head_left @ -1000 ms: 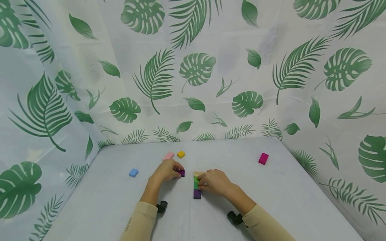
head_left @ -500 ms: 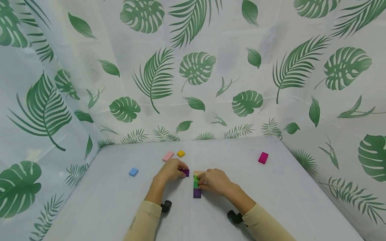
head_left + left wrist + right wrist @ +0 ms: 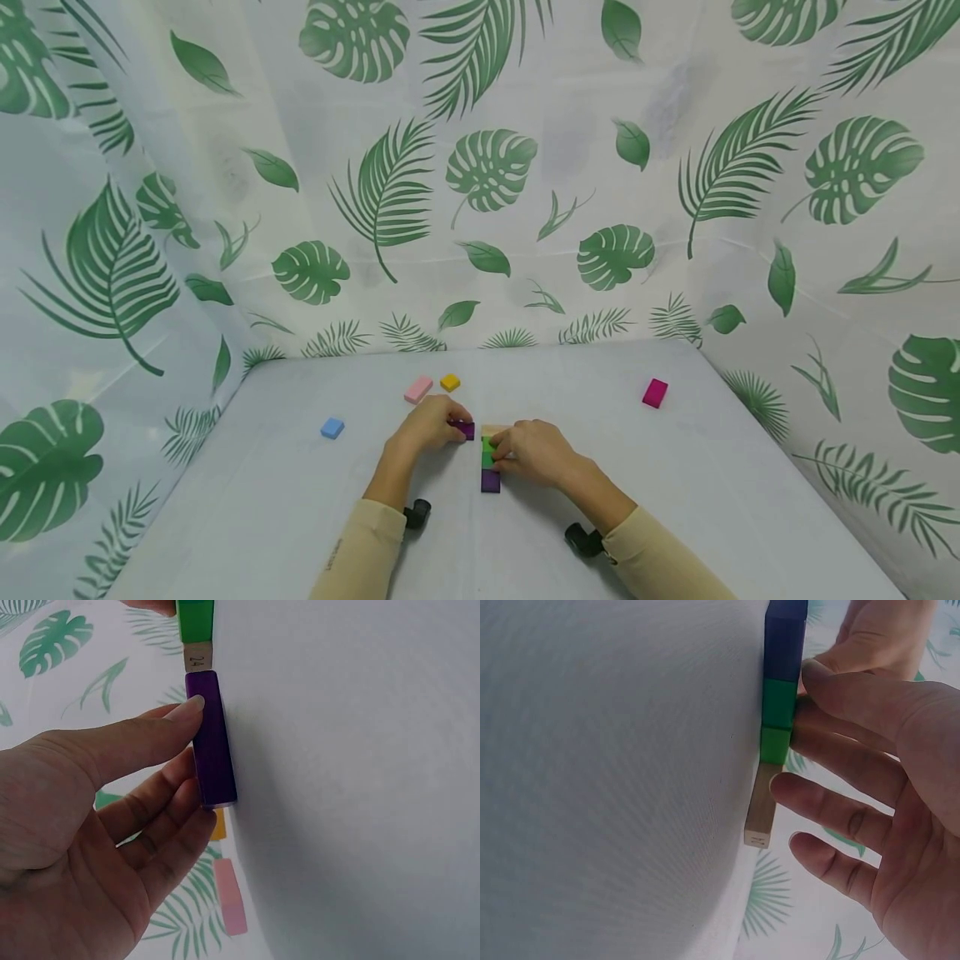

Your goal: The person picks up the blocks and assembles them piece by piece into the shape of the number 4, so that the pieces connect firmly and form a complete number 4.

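Note:
My left hand [image 3: 429,425] pinches a purple block [image 3: 214,742] between thumb and fingers, its long side facing the left wrist camera. In the head view that block sits just left of a bare wooden block [image 3: 495,430], with a narrow gap between them. A row runs toward me from the wooden block: a light green block [image 3: 775,745], a darker green block [image 3: 778,703] and a dark purple block [image 3: 490,482]. Along the row's right side, my right hand [image 3: 536,450] touches the blocks with its fingertips, fingers extended and spread.
Beyond my left hand lie a pink block [image 3: 418,390] and a yellow block [image 3: 450,382]. A light blue block [image 3: 332,428] is off to the left, a magenta block [image 3: 655,393] at the far right. A leaf-print curtain [image 3: 555,167] stands behind the white table [image 3: 600,383].
My left hand has moved right with the purple block, bringing it close to the wooden block; the pink block now shows fully. My right hand has stayed at the row.

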A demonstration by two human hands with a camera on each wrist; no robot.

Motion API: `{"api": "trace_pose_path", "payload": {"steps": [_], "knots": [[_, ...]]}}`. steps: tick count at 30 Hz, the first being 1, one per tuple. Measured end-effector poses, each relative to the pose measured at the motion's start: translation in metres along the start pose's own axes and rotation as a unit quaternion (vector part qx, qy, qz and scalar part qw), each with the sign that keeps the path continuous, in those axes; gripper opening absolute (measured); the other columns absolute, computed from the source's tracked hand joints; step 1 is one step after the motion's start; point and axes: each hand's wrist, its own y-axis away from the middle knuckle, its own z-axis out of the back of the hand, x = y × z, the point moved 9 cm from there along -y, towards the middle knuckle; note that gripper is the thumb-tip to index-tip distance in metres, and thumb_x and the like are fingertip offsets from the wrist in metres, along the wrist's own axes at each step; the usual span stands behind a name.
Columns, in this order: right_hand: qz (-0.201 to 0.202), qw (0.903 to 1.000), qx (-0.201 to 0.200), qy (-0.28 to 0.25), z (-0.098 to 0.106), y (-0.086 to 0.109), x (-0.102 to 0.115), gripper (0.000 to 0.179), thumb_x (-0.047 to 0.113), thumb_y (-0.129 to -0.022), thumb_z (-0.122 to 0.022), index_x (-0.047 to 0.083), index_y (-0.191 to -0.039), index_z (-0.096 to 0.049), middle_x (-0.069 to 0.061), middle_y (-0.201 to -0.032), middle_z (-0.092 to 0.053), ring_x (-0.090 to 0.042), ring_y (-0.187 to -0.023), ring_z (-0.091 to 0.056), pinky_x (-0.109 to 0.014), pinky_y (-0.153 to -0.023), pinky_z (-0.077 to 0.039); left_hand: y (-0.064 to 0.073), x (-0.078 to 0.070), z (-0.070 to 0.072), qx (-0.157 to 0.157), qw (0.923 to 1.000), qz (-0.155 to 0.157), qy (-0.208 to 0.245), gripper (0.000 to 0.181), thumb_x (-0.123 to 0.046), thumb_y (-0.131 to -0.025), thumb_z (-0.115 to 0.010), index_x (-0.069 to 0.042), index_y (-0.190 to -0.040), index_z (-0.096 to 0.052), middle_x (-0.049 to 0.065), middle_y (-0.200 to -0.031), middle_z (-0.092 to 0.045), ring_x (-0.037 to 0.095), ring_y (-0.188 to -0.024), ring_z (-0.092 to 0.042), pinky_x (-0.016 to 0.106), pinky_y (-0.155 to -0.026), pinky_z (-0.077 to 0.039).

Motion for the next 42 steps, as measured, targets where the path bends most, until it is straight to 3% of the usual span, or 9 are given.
{"api": "trace_pose_path", "payload": {"steps": [42], "knots": [[-0.003, 0.9999, 0.011, -0.007, -0.004, -0.001, -0.004, 0.017, 0.032, -0.091, -0.081, 0.019, -0.100, -0.085, 0.003, -0.118, -0.078, -0.020, -0.108, -0.074, -0.042, -0.092, -0.059, -0.002, -0.012, -0.005, -0.008, 0.9985, -0.053, -0.013, 0.021, -0.005, -0.088, -0.082, -0.008, -0.108, -0.081, 0.004, -0.102, -0.080, 0.012, -0.091, -0.065, 0.038, -0.090, -0.056]]}}
